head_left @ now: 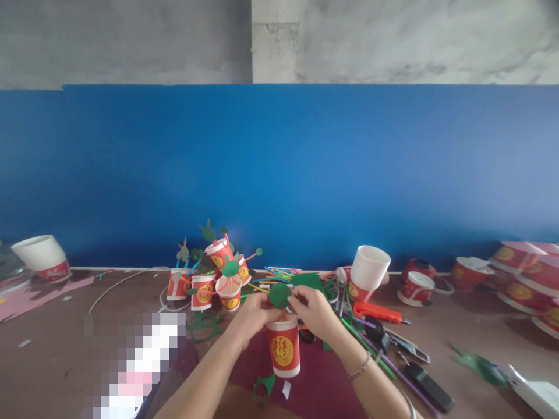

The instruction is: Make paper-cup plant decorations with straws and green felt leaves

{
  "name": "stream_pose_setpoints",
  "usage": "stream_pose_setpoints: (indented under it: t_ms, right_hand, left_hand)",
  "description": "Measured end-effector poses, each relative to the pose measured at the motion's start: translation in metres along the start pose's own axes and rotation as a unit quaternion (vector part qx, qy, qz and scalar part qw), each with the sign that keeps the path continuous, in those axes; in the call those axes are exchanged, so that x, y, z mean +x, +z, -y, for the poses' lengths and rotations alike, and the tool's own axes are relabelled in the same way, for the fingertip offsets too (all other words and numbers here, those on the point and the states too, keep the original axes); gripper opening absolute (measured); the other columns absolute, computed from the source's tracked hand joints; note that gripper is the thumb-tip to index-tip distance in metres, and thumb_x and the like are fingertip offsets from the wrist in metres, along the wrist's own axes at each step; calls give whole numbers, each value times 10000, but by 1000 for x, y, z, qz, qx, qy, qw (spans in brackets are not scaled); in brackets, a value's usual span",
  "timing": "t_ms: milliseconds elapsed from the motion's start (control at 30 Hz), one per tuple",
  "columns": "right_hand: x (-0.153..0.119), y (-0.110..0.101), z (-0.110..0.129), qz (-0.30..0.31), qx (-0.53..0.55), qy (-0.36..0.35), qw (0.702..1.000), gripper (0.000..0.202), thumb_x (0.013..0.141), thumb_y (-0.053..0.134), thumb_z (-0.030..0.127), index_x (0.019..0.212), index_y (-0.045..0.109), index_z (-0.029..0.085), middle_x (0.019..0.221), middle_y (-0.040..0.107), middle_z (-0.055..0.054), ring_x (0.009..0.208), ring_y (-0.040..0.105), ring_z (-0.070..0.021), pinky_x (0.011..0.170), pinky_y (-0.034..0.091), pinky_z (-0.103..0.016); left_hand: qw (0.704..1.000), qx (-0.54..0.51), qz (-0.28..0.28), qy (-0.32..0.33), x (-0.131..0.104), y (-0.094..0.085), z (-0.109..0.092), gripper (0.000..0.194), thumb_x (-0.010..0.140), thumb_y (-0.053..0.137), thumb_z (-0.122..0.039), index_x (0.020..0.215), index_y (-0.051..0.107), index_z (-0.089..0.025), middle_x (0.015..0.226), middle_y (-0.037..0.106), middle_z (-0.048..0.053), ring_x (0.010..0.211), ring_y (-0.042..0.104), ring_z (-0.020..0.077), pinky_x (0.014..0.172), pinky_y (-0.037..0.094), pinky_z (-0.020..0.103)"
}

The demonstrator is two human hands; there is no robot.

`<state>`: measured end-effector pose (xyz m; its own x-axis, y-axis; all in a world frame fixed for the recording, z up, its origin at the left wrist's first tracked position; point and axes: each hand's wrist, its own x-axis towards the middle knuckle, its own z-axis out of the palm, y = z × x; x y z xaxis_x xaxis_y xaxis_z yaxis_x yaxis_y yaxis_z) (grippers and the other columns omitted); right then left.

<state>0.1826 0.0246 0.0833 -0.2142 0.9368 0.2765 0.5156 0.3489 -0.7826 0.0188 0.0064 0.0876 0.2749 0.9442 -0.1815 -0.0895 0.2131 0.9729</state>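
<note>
A red paper cup (pixel 283 352) with a yellow round emblem stands upright in front of me. Above its rim is a green paper disc (pixel 279 295). My left hand (pixel 254 317) is at the disc's lower left with its fingers bent in, close to the cup's rim. On the right edge of the disc, my right hand (pixel 311 308) pinches with thumb and forefinger. Under the cup lies a dark red sheet (pixel 323 384), with a green paper scrap (pixel 264 388) on it.
Decorated red cups (pixel 202 293) with green paper pieces stand behind on the left. A stack of white-lined cups (pixel 369 270), an orange cutter (pixel 379 312), straws and a black key fob (pixel 428 386) are on the right. Scissors (pixel 519 387) lie far right.
</note>
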Motion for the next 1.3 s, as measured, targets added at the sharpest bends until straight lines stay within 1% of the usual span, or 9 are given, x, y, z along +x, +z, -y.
stream_pose_setpoints:
  t_ms: [100,200,267,433,633,867,1067,1200,1300]
  right_hand:
    - [-1,0,1,-11,-11,-14,1000,184,751,486,229,575,469,178,527,423,42,527,376,-109,511,309,-219]
    - [-1,0,1,-11,-15,-18,1000,190,754,482,227,571,453,182,533,410,43,530,370,-110,514,307,-220]
    - [-1,0,1,-9,-16,-19,1000,193,751,483,227,566,445,185,536,411,41,532,373,-112,514,308,-220]
    - [-1,0,4,-9,-10,-17,1000,197,747,491,231,558,454,187,532,423,36,537,382,-115,504,314,-215]
    - [-2,-2,9,20,8,-5,1000,185,754,479,248,580,474,185,550,454,31,550,408,-117,526,321,-217]
    - [-2,-2,8,8,17,0,1000,189,748,481,228,568,451,182,533,420,45,529,383,-104,510,318,-210]
    - [-4,-2,13,13,15,-9,1000,210,745,483,223,542,456,179,534,417,44,531,384,-102,506,310,-208]
    - [-4,-2,13,19,22,-11,1000,180,749,488,224,575,502,176,551,443,40,540,401,-105,523,322,-211]
    - [-3,-2,11,16,25,-15,999,168,754,490,223,599,532,174,561,474,33,547,423,-110,526,332,-213]
  left_hand:
    - [1000,-24,3,6,0,1,0,402,552,773,-373,847,688,-114,747,716,77,751,658,246,731,471,341]
    - [998,-43,17,35,2,1,3,438,569,760,-434,847,683,-104,751,711,86,742,657,248,756,471,357]
    - [998,-31,10,55,4,1,5,439,577,755,-443,837,682,-98,746,706,84,740,652,245,759,470,357]
    - [998,-1,-8,64,5,1,7,406,610,731,-433,842,688,-101,740,702,71,725,644,237,734,475,345]
    - [990,66,-56,107,6,0,7,297,657,691,-328,880,697,-132,812,710,65,824,625,241,728,470,297]
    - [991,70,-42,103,6,0,8,342,661,687,-379,886,687,-121,772,699,61,786,621,231,685,461,284]
    - [985,123,-68,103,10,-3,14,262,688,639,-392,716,674,-133,679,667,36,683,590,202,599,431,259]
    - [978,136,-72,140,13,-5,16,220,714,611,-353,667,635,-140,643,642,20,628,565,174,579,414,249]
    - [980,124,-80,137,14,-6,16,217,702,629,-354,666,639,-141,637,644,23,626,568,176,580,417,252]
